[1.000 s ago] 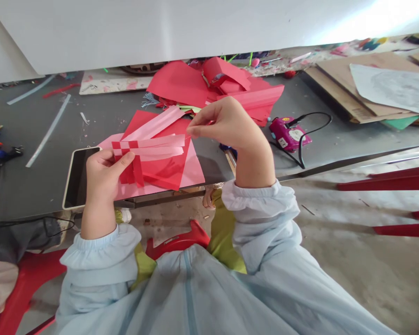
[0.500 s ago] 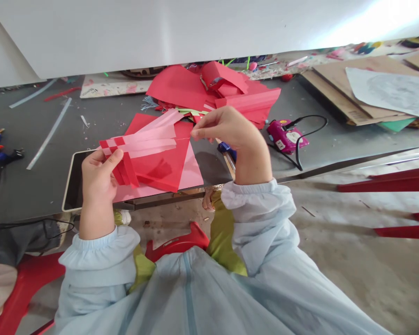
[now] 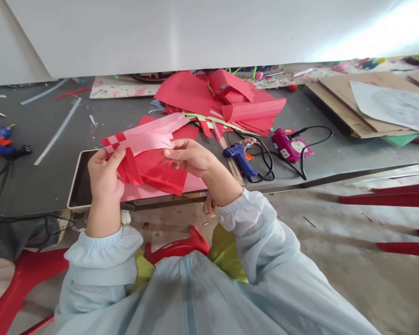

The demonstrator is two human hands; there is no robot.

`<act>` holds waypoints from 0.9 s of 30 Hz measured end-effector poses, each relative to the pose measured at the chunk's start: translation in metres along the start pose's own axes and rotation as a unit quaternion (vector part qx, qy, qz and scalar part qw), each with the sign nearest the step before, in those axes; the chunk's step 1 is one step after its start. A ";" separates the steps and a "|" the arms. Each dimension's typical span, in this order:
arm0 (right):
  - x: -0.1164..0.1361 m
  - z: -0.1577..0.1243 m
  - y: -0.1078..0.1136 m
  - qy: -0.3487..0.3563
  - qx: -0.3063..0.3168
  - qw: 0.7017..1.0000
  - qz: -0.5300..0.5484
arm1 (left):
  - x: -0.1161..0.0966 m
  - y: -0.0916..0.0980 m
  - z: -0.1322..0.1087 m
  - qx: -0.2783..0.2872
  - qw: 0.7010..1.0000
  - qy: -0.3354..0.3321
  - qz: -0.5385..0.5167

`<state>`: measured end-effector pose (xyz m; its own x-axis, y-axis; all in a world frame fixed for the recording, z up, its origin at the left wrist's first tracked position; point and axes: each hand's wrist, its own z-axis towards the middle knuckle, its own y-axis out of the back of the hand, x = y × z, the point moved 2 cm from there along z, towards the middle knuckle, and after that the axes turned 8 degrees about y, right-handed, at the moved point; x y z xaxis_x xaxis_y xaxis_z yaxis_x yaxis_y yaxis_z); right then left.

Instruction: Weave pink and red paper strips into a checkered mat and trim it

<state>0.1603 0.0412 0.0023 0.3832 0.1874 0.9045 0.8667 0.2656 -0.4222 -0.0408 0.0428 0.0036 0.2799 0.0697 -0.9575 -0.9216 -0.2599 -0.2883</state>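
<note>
My left hand (image 3: 106, 174) pinches the woven end of red and pink paper strips (image 3: 120, 139), thumb on top. The weave makes a small red and pink check, and loose red strips (image 3: 131, 167) hang below it. Long pink strips (image 3: 153, 132) run off to the right. At the right end of a pink strip, my right hand (image 3: 186, 156) has thumb and finger closed on it. Beneath lie red paper sheets (image 3: 176, 179) and a pink sheet (image 3: 195, 184), partly hidden by my hands.
A dark tablet-like panel (image 3: 78, 186) lies under the left side. Right of my hands are a blue glue gun (image 3: 242, 158) and a magenta box (image 3: 289, 144) with a black cord. Red paper (image 3: 185, 93) is heaped behind; cardboard (image 3: 338, 107) lies far right, another glue gun (image 3: 2, 142) far left.
My right hand has moved left and slightly down to the pink strip's end, which now bends upward. The blue glue gun has come into fuller view. My left hand keeps its pinch.
</note>
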 end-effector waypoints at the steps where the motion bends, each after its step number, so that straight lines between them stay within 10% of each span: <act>1: -0.003 0.000 -0.002 0.000 0.001 1.000 0.026 | 0.001 -0.001 0.000 0.002 1.000 0.000 0.005; 7: -0.013 0.004 -0.002 0.022 -0.035 0.995 0.089 | 0.006 -0.008 -0.005 -0.002 0.999 0.006 0.040; 16: 0.002 0.000 0.010 0.071 -0.085 0.989 -0.094 | 0.002 -0.007 -0.003 -0.021 1.000 -0.009 0.013; 27: 0.009 -0.009 0.025 -0.006 -0.042 0.982 -0.187 | 0.002 -0.008 -0.001 0.011 0.997 0.029 -0.074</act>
<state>0.1886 0.0411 0.0006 0.0309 0.1024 0.9943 0.9697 0.2382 -0.0547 -0.0324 0.0439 0.0040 0.4283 0.0507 -0.9022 -0.8743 -0.2291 -0.4279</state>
